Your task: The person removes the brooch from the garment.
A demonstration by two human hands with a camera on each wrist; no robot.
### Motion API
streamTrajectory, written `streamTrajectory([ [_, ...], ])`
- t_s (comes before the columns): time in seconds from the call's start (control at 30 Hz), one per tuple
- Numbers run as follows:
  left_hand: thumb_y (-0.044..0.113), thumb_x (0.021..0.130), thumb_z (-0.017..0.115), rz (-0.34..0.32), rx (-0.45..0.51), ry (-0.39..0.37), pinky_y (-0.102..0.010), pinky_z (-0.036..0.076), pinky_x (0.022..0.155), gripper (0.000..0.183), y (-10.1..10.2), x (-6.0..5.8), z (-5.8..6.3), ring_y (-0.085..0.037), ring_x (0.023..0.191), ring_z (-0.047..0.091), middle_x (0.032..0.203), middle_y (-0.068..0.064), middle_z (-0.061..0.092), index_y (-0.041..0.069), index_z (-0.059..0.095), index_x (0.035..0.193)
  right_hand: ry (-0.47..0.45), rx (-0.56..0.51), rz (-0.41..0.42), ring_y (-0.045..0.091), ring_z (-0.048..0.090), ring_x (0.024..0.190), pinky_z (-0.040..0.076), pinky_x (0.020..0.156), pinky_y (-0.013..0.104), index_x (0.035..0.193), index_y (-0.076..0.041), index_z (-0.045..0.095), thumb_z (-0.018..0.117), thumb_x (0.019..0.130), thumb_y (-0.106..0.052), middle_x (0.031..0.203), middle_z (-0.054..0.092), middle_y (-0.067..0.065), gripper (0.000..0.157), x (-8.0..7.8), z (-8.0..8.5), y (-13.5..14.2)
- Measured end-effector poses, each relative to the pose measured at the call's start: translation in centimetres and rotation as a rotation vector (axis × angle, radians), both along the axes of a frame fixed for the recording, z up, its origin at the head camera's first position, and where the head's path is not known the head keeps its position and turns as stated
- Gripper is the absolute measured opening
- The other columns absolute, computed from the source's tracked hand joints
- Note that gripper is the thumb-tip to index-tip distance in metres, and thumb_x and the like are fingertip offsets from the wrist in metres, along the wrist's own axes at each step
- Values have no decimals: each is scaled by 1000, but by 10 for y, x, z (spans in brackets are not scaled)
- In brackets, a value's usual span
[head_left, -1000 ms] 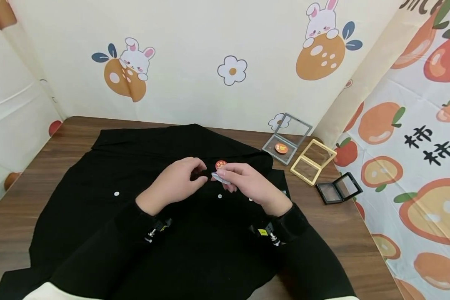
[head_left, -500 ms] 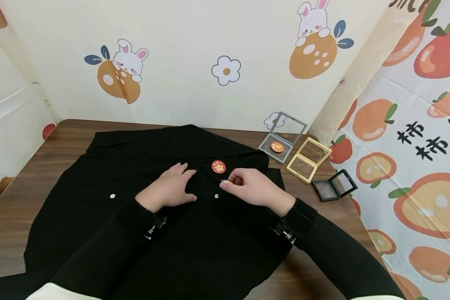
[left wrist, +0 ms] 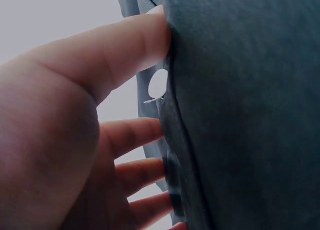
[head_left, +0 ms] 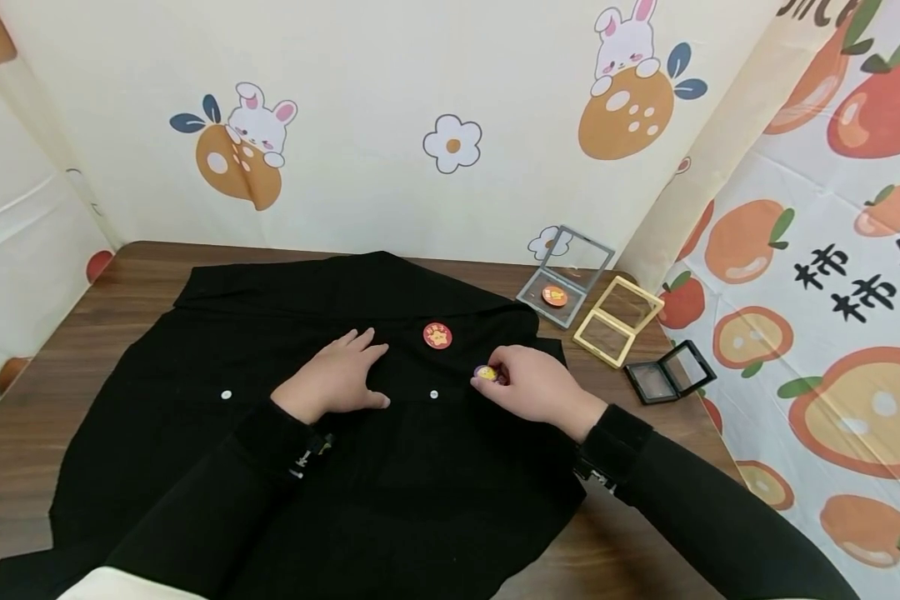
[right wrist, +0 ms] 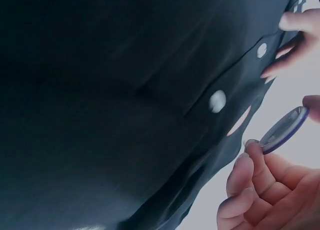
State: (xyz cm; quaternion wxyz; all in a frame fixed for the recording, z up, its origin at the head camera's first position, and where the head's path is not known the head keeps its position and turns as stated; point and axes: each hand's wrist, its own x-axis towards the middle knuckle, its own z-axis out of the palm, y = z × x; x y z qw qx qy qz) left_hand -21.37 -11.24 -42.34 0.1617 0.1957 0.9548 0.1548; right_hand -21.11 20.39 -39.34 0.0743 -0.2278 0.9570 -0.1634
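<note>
Over the black garment (head_left: pixel 390 492) in the head view, the right hand (head_left: pixel 536 387) pinches a purple-rimmed badge (head_left: pixel 486 373) at four o'clock from a round red badge (head_left: pixel 437 336). Half a second ago that hand stood nearer the white button (head_left: pixel 433 394); it has shifted toward three o'clock, and more of the badge's yellow face now shows, though fingers cover part of it. The left hand (head_left: pixel 333 375) stays spread on the cloth, fingers apart and holding nothing, at eight o'clock from the red badge; another button (head_left: pixel 227 394) lies at its nine o'clock. Around the right hand, a grey case (head_left: pixel 564 278) with an orange badge (head_left: pixel 555 296) inside sits at one o'clock, a yellow case (head_left: pixel 616 322) at two and a black case (head_left: pixel 669 377) at three, all with lids raised. From the left wrist, thumb and fingers lie apart against the cloth, whose fold hides the fingertips; a white button shows between them. From the right wrist, the held badge is tilted nearly edge-on at three o'clock, clamped between fingertips, with the left hand beyond at two o'clock.
</note>
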Motion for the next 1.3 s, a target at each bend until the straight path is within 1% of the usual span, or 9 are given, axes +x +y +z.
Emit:
streamTrajectory([
  [0.13, 45, 90, 79, 10, -6, 2, -62, 19, 121, 85, 0, 0, -1, -47, 153, 17, 167, -23, 23, 6, 43, 157, 17, 21, -50, 13, 55, 67, 46, 62, 33, 104, -13, 71, 65, 98, -49, 83, 61, -4, 36, -12, -3, 14],
  [0.23, 45, 90, 79, 17, -8, 3, -62, 19, 120, 85, -1, 1, -1, -47, 153, 18, 166, -23, 24, 6, 44, 157, 20, 12, -102, 16, 54, 65, 44, 61, 35, 105, -12, 69, 63, 100, -48, 80, 59, -2, 36, -22, -6, 26],
  [0.37, 45, 90, 79, 18, -5, 4, -62, 19, 120, 85, -1, 2, -1, -47, 152, 18, 166, -24, 24, 5, 44, 156, 35, -2, -156, 19, 51, 63, 39, 60, 37, 99, -12, 66, 59, 103, -46, 75, 55, 2, 35, -36, -6, 44],
  [0.47, 45, 90, 79, 17, -4, 5, -62, 19, 120, 85, -1, 2, 0, -47, 152, 17, 166, -24, 24, 5, 44, 156, 45, 15, -185, 22, 48, 62, 36, 60, 37, 93, -12, 63, 55, 104, -45, 74, 52, 4, 36, -47, -4, 57],
  [0.67, 45, 91, 79, 17, -16, 3, -62, 19, 121, 85, 0, 1, 3, -47, 153, 17, 166, -24, 23, 6, 43, 157, 46, 61, -274, 25, 48, 63, 34, 60, 39, 90, -11, 61, 53, 106, -47, 75, 51, 7, 40, -64, 0, 78],
  [0.87, 44, 91, 78, 19, -30, -3, -61, 19, 121, 85, 1, 1, 5, -47, 152, 17, 166, -24, 23, 5, 42, 157, 82, 122, -362, 27, 45, 63, 32, 59, 41, 83, -9, 51, 48, 106, -48, 71, 42, 7, 45, -74, -4, 97],
  [1.0, 44, 91, 78, 16, -32, -5, -61, 19, 121, 85, 2, 2, 5, -47, 153, 17, 167, -24, 23, 5, 42, 157, 91, 208, -424, 31, 49, 63, 35, 58, 43, 81, -8, 48, 48, 104, -43, 72, 45, 11, 42, -78, -5, 108],
  [1.2, 45, 91, 78, 14, -31, -5, -61, 19, 121, 85, 2, 2, 5, -46, 153, 17, 167, -23, 23, 6, 42, 158, 32, 289, -485, 34, 51, 64, 35, 58, 46, 76, -7, 48, 45, 104, -35, 73, 47, 15, 40, -81, -8, 118],
  [1.3, 45, 91, 78, 18, -31, -3, -60, 19, 121, 85, 1, 2, 4, -45, 153, 17, 167, -23, 23, 7, 42, 158, 2, 310, -512, 35, 51, 66, 36, 58, 46, 78, -5, 50, 43, 104, -32, 76, 48, 17, 38, -84, -9, 121],
])
